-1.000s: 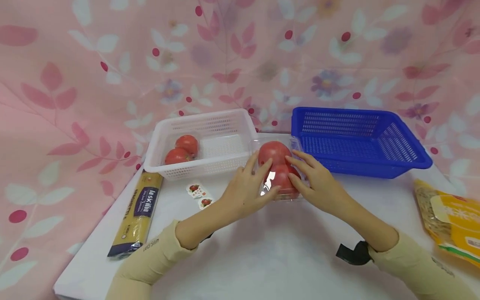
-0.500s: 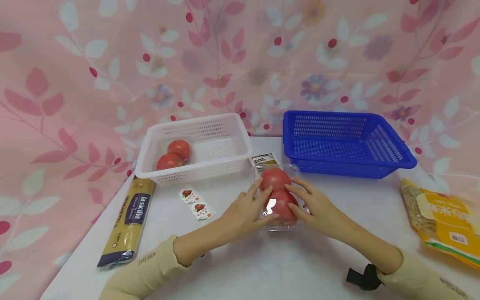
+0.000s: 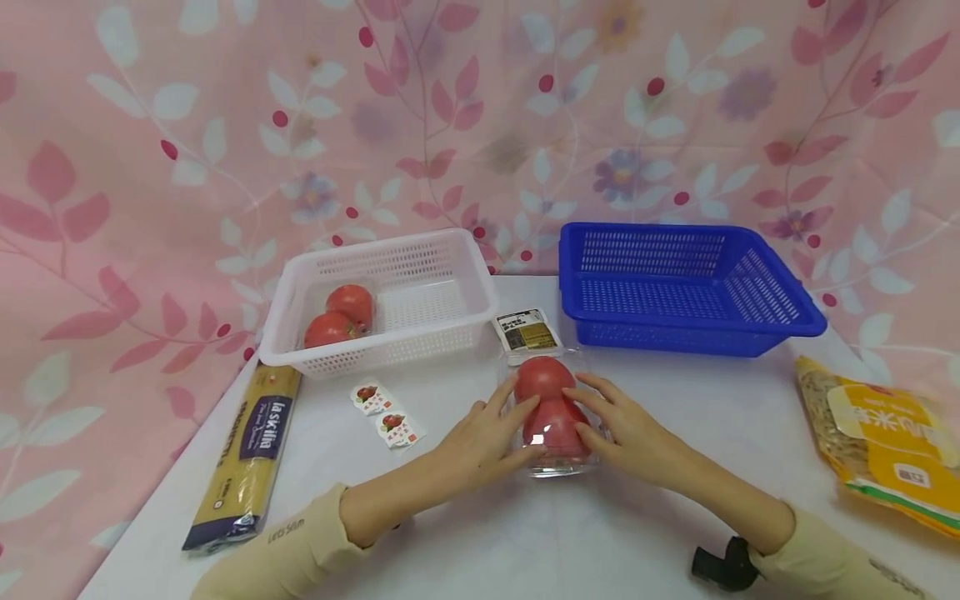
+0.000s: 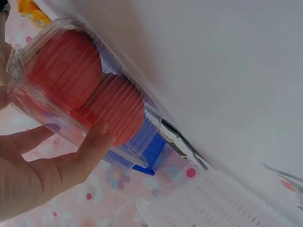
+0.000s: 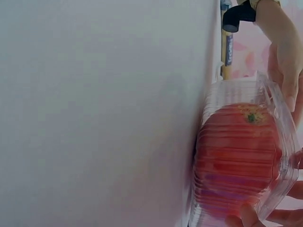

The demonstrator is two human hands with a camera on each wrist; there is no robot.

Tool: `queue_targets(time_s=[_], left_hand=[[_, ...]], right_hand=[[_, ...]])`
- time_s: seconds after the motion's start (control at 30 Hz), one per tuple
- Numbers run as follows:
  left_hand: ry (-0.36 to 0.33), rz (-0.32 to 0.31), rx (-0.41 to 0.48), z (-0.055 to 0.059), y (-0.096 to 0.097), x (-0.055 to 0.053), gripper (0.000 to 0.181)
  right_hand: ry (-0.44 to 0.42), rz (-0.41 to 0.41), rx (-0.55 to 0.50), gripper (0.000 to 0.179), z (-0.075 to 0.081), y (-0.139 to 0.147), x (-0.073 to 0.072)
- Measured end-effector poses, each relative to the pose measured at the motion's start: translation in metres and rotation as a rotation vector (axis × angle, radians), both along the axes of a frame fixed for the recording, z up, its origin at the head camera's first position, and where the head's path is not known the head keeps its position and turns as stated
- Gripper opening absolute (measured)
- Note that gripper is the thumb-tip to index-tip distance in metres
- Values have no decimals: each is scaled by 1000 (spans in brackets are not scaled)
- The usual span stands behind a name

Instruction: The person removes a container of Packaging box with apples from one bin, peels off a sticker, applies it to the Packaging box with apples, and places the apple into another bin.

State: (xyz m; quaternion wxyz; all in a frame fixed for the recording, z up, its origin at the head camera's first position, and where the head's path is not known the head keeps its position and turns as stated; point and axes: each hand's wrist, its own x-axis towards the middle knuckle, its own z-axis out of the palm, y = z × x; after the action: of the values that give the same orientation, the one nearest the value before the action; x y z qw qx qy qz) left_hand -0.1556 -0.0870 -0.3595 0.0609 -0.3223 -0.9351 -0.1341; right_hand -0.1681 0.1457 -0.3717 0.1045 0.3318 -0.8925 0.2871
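A clear plastic clamshell box (image 3: 557, 470) with two red tomatoes (image 3: 546, 379) inside rests on the white table in front of me. My left hand (image 3: 480, 437) holds its left side, with fingertips on the lid. From the other side, my right hand (image 3: 637, 433) holds the box, fingers spread over its top edge. In the right wrist view, the thumb (image 5: 248, 216) lies against the box wall below the rim. The left wrist view shows a fingertip (image 4: 100, 137) of my left hand against the side of the box.
Behind are a white basket (image 3: 405, 337) with two tomatoes (image 3: 341, 312) and a blue basket (image 3: 675, 337). A small flat packet (image 3: 528, 331) lies behind the box. Stickers (image 3: 386, 414) and a spaghetti pack (image 3: 243, 458) lie left, a yellow bag (image 3: 892, 442) right.
Both hands have brought the box of tomatoes nearer to me, away from the baskets. The small packet behind it has come into view. The head view has shifted slightly.
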Motion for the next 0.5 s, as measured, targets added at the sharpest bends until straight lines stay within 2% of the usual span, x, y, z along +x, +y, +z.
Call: queue_targets(time_s=[0.27, 0.4, 0.5], left_hand=[[-140, 23, -14, 10, -7, 1, 56], [-206, 61, -15, 12, -15, 0, 59], [-238, 116, -8, 11, -25, 0, 60]], right_hand=[[34, -45, 84, 43, 1, 4, -1], [89, -47, 79, 44, 3, 3, -6], [129, -33, 73, 44, 6, 0, -10]])
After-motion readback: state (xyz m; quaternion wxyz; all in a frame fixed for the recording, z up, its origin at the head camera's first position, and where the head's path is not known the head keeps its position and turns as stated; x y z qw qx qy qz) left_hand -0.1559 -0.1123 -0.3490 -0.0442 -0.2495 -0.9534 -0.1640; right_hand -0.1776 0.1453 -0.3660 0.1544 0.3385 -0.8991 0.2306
